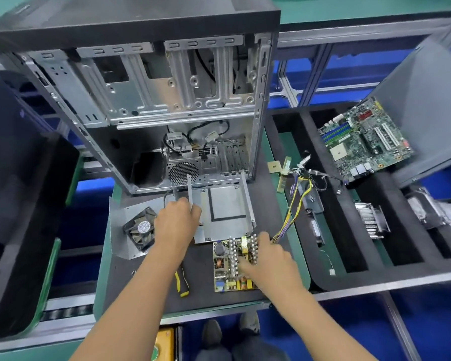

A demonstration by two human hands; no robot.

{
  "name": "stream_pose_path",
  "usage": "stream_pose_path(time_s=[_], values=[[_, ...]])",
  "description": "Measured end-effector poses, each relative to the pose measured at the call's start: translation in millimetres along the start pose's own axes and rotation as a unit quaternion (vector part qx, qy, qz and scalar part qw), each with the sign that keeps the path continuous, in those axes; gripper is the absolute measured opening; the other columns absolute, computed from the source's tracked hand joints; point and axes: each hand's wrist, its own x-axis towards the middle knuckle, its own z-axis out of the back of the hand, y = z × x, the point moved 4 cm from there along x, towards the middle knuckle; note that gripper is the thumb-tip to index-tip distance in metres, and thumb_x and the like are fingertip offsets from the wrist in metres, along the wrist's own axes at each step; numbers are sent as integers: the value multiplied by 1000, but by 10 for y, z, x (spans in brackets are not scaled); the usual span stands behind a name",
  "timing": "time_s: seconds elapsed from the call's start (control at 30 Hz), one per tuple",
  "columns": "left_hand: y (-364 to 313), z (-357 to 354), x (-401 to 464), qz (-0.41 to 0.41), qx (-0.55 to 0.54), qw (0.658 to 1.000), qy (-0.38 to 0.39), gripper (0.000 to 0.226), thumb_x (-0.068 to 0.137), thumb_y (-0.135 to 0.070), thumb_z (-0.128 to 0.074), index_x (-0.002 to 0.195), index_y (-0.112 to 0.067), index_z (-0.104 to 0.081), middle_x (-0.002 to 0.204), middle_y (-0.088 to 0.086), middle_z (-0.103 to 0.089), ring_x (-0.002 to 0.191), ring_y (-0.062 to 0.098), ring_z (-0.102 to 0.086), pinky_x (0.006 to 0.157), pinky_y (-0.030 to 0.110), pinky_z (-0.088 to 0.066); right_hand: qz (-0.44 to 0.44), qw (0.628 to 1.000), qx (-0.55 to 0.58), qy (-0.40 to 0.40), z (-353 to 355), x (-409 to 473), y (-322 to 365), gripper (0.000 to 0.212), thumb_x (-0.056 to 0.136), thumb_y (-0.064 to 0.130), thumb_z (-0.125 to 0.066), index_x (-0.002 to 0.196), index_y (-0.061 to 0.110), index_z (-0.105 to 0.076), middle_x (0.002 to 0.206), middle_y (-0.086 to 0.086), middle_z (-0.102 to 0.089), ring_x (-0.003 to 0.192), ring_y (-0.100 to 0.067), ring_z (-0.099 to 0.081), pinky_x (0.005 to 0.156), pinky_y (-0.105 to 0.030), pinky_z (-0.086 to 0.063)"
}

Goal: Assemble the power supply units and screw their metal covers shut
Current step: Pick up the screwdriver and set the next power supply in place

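Lying flat on the counter (146,287), the power supply board (232,264) has the right hand (268,259) grasping its heatsinks; the left hand (177,220) clutches the metal cover (224,212); judging by this, lifting could snag the wire bundle (294,209)

Electronics assembly workshop; conveyor line (71,312), open computer case (146,105), loose motherboard (363,139)

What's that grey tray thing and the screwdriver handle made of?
The flat grey tray with upturned edges looks like bare sheet metal: dull silvery shine, thin folded edges. The yellow-and-black screwdriver handle is probably plastic or rubber: bright solid colour, smooth, no metallic shine.
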Motion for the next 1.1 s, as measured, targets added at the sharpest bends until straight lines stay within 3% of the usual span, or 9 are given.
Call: stream_pose_path(time_s=[0.23,0.3,0.37,0.43,0.6,0.7,0.8,0.9,1.1], values=[[-45,36,1,15,-16,1000,8,28,93,-23,-50,71,-9,-40,70,14,-52,64,33,-48,52,34,-30,26,1000,1,-16,139,-41,-23,12,96,26,-47,95,21,-36,78,-2,-48,71,-29,-46,58,-36,-40],[-64,58,-16,18,-44,998,32,23,92,-22,-52,108,-7,-46,80,15,-59,71,37,-57,57,36,-40,19,999,-2,-30,274,-78,-103,6,94,25,-48,96,21,-45,74,-1,-46,69,-30,-45,58,-35,-39],[-58,60,-56,19,-57,996,64,62,91,-21,-54,144,-14,-24,83,14,-60,75,37,-58,61,38,-45,-10,999,23,-30,449,-107,-282,7,93,27,-50,97,21,-53,76,-3,-53,74,-34,-52,63,-38,-46],[-95,50,-139,23,-95,989,111,79,93,-22,-55,155,-17,-7,84,14,-65,77,33,-61,67,38,-50,-43,995,82,-33,694,-140,-512,8,93,30,-55,96,24,-60,85,-5,-65,84,-34,-61,69,-36,-51],[-268,-132,-402,62,-371,903,210,65,100,-15,-48,153,-24,-11,65,12,-72,56,30,-70,47,31,-53,-106,952,279,-65,1197,-70,-988,13,87,24,-65,94,30,-74,79,5,-75,74,-21,-67,68,-33,-53],[-239,10,-246,-139,-121,980,74,54,98,-19,-56,148,-28,-37,108,11,-66,101,35,-62,81,44,-51,-134,921,361,-62,1236,8,-1047,24,84,25,-67,106,20,-75,99,0,-75,75,-20,-67,66,-33,-49],[-235,-21,-141,-254,125,952,113,49,91,-33,-68,138,-28,-53,153,-1,-36,141,29,-26,106,48,-27,-136,920,360,-75,1237,52,-932,26,76,34,-67,92,15,-74,95,-14,-73,80,-28,-66,75,-43,-53],[-306,-102,-218,-292,152,937,118,26,94,-41,-60,117,-28,-64,126,-9,-62,131,16,-45,103,39,-19,-140,927,326,-122,1231,44,-739,39,76,35,-69,98,3,-63,97,-21,-68,96,-38,-64,86,-54,-54],[-347,-302,-730,-309,-72,941,120,31,89,-47,-68,103,-20,-68,97,-2,-71,94,23,-65,77,38,-50,-86,968,198,-124,1031,109,-201,18,87,22,-57,79,6,-60,74,-16,-63,79,-38,-57,68,-39,-46]])
